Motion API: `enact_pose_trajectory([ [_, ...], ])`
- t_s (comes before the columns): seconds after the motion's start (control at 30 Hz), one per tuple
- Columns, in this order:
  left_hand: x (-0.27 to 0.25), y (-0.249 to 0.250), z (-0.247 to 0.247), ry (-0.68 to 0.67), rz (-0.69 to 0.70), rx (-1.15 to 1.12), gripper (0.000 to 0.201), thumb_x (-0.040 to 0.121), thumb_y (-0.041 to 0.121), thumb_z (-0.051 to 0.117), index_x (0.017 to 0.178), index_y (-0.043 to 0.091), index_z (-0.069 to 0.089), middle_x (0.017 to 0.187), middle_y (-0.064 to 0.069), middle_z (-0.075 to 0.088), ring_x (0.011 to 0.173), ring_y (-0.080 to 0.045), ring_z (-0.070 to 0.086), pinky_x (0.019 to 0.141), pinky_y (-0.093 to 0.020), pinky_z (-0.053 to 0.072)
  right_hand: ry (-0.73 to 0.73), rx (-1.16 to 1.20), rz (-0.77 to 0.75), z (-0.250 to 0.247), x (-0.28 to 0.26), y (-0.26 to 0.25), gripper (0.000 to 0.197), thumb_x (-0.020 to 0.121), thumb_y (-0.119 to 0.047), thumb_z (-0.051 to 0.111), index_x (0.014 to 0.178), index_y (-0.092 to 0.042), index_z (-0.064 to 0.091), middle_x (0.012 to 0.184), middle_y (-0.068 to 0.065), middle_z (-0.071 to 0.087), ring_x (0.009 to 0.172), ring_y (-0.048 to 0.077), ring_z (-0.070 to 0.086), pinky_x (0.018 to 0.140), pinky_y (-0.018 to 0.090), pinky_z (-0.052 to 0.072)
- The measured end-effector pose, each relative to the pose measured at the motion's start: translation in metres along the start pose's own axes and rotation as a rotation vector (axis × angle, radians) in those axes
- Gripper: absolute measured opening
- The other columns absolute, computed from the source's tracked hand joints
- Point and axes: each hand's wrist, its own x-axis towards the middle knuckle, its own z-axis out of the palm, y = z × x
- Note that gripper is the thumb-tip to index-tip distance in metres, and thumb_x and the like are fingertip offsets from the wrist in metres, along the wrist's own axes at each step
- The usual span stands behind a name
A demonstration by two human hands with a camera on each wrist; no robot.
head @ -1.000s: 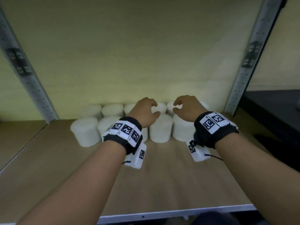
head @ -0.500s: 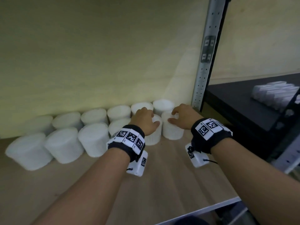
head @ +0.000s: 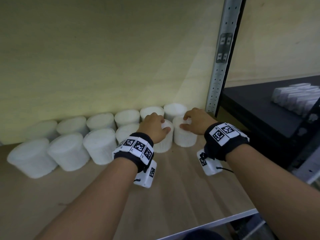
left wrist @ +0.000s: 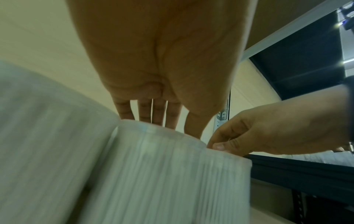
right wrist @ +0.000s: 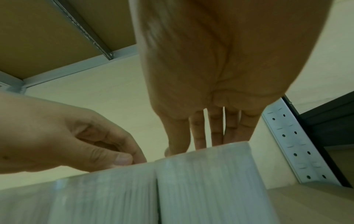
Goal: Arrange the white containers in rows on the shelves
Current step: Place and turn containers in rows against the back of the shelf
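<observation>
Two rows of white containers (head: 100, 146) stand along the far edge of a wooden shelf (head: 173, 196), close to the pale back wall (head: 103, 58). The far row runs against the wall; the near row stands just in front of it, its rightmost two tubs side by side and touching. A person's left hand (head: 153, 128) rests on top of the second container from the right (head: 164, 141), fingers curled over its lid and thumb against its near right edge. The right hand (head: 196, 121) sits on the end container (head: 184, 137), fingers draped over the lid's far side and thumb on the near side. Both hands appear to grasp the lids from above; the wrist views show the fingers reaching down past each tub's ribbed rim. To the right, a perforated metal upright (head: 219, 66) marks the end of the bay. Beyond it lies a dark shelf (head: 256, 104) carrying more pale packages (head: 296, 99), blurred.
</observation>
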Motion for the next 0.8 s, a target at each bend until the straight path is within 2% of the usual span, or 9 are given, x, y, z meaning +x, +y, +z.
enact_pose_trajectory([
  [0.2, 0.000, 0.001, 0.001, 0.001, -0.005, -0.003, 0.047, 0.089, 0.040, 0.058, 0.127, 0.013, 0.054, 0.130, -0.008, 0.050, 0.121, -0.025, 0.049, 0.101, -0.040, 0.043, -0.023, 0.033, -0.035, -0.007, -0.005, -0.001, 0.040, 0.092, -0.028, 0.061, 0.128, -0.013, 0.057, 0.139, 0.007, 0.047, 0.127, 0.024, 0.045, 0.103, 0.030, 0.036],
  [0.37, -0.001, 0.002, 0.002, 0.005, -0.007, 0.009, 0.046, 0.090, 0.040, 0.056, 0.128, 0.013, 0.053, 0.132, -0.008, 0.049, 0.122, -0.026, 0.047, 0.102, -0.039, 0.042, -0.070, 0.006, -0.077, -0.013, -0.001, -0.002, 0.037, 0.091, -0.006, 0.055, 0.125, -0.019, 0.061, 0.140, 0.004, 0.047, 0.126, 0.022, 0.048, 0.091, 0.022, 0.038],
  [0.43, -0.002, 0.002, 0.002, 0.008, -0.007, 0.005, 0.046, 0.091, 0.039, 0.056, 0.129, 0.013, 0.052, 0.132, -0.008, 0.048, 0.123, -0.026, 0.047, 0.103, -0.039, 0.041, -0.081, 0.015, -0.066, -0.015, -0.001, -0.003, 0.039, 0.091, -0.004, 0.051, 0.124, -0.020, 0.061, 0.142, 0.005, 0.045, 0.128, 0.023, 0.046, 0.088, 0.021, 0.037],
  [0.47, -0.002, 0.002, 0.002, 0.009, -0.006, 0.004, 0.046, 0.091, 0.039, 0.056, 0.129, 0.013, 0.052, 0.133, -0.008, 0.048, 0.123, -0.026, 0.047, 0.103, -0.039, 0.041, -0.055, 0.037, -0.047, -0.017, -0.001, -0.003, 0.035, 0.091, -0.006, 0.052, 0.123, -0.018, 0.062, 0.141, 0.005, 0.045, 0.127, 0.023, 0.046, 0.090, 0.022, 0.037],
  [0.53, -0.002, 0.002, 0.002, 0.007, -0.002, 0.005, 0.046, 0.091, 0.039, 0.055, 0.129, 0.012, 0.052, 0.132, -0.009, 0.048, 0.123, -0.026, 0.047, 0.103, -0.039, 0.041, 0.048, 0.032, -0.015, -0.019, -0.002, -0.004, 0.030, 0.094, -0.020, 0.053, 0.123, -0.013, 0.062, 0.138, 0.008, 0.049, 0.126, 0.024, 0.047, 0.101, 0.026, 0.037],
  [0.6, -0.002, 0.002, 0.002, 0.004, 0.001, 0.008, 0.046, 0.092, 0.038, 0.055, 0.129, 0.012, 0.051, 0.132, -0.009, 0.048, 0.123, -0.026, 0.046, 0.103, -0.040, 0.041, 0.072, -0.047, 0.013, -0.017, -0.002, -0.005, 0.041, 0.096, -0.036, 0.050, 0.126, -0.009, 0.059, 0.134, 0.010, 0.052, 0.126, 0.025, 0.046, 0.109, 0.033, 0.033],
  [0.7, -0.003, 0.002, 0.002, 0.004, 0.000, 0.000, 0.046, 0.091, 0.038, 0.055, 0.130, 0.012, 0.051, 0.133, -0.009, 0.047, 0.124, -0.027, 0.046, 0.103, -0.040, 0.041, -0.016, -0.131, 0.053, -0.010, -0.001, -0.006, 0.058, 0.091, -0.051, 0.052, 0.131, -0.008, 0.052, 0.135, 0.013, 0.048, 0.126, 0.029, 0.045, 0.106, 0.036, 0.036],
  [0.8, -0.002, 0.001, 0.002, 0.005, 0.000, -0.001, 0.046, 0.091, 0.038, 0.055, 0.130, 0.012, 0.051, 0.133, -0.009, 0.047, 0.124, -0.026, 0.045, 0.103, -0.040, 0.041, -0.028, -0.161, 0.054, -0.006, 0.003, -0.007, 0.063, 0.088, -0.053, 0.055, 0.132, -0.008, 0.049, 0.135, 0.013, 0.046, 0.126, 0.030, 0.045, 0.103, 0.036, 0.038],
])
